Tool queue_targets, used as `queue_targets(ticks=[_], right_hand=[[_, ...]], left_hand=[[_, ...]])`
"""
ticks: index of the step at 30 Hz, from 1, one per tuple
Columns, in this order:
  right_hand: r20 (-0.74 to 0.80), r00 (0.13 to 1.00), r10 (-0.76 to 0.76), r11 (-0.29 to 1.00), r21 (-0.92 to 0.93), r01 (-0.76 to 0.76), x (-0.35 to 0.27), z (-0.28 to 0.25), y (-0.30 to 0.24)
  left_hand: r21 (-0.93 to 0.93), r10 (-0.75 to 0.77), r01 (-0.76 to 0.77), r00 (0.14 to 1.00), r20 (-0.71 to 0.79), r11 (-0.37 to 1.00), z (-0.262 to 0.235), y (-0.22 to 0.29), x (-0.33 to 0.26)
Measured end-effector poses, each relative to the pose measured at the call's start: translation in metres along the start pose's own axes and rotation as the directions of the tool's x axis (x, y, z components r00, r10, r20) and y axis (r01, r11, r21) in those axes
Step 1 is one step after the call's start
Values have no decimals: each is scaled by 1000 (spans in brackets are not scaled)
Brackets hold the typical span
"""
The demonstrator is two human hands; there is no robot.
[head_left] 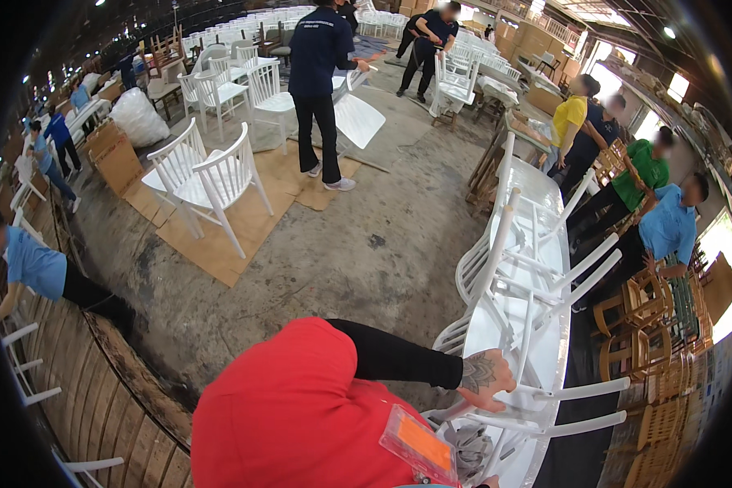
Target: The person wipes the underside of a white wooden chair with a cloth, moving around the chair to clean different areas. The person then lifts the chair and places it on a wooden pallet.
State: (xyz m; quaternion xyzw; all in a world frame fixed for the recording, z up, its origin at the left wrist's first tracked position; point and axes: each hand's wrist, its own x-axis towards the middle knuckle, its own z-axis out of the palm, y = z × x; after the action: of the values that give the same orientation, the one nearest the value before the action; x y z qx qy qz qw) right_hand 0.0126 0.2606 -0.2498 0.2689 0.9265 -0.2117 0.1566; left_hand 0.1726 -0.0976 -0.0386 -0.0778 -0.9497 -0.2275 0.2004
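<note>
My left hand (pixel 486 381), tattooed on its back and in a black sleeve, reaches over to the right. Its fingers curl onto a white wooden chair (pixel 496 419), which lies upended on a long white table (pixel 555 325). Legs of this chair stick out past the table's far edge. Beside my badge, a crumpled grey cloth (pixel 468 449) sits next to the chair. Only a small dark and skin-toned bit of what looks like my right hand (pixel 490 482) shows at the lower edge; its fingers are hidden.
More upended white chairs (pixel 504 244) line the table. Several people stand beyond it, near brown wooden chairs (pixel 638 305). White chairs (pixel 211 183) stand on cardboard (pixel 240 244) on the concrete floor. A person in dark clothes (pixel 321 89) handles a white chair. Wooden slats (pixel 98 374) run along the left.
</note>
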Motion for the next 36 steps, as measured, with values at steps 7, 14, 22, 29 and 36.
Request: queue_targets(ticks=[7, 14, 22, 29, 36], right_hand=[[18, 997, -78, 997, -24, 79, 2, 3, -28], [4, 977, -213, 975, -58, 213, 2, -11, -104], [10, 959, -284, 955, -84, 284, -12, -7, -143], [26, 980, -195, 974, -111, 197, 0, -2, -98], [33, 993, -111, 987, -110, 114, 2, 2, -58]], left_hand=[[-11, 17, -17, 998, -60, 1000, 5, -2, 1], [-53, -11, 9, 999, -42, 999, 6, 1, 1], [-34, -23, 22, 999, -41, 999, 10, 0, -1], [-28, 17, -20, 995, -94, 999, 7, -2, -1], [-43, 27, -30, 997, -75, 999, 6, -1, 1]])
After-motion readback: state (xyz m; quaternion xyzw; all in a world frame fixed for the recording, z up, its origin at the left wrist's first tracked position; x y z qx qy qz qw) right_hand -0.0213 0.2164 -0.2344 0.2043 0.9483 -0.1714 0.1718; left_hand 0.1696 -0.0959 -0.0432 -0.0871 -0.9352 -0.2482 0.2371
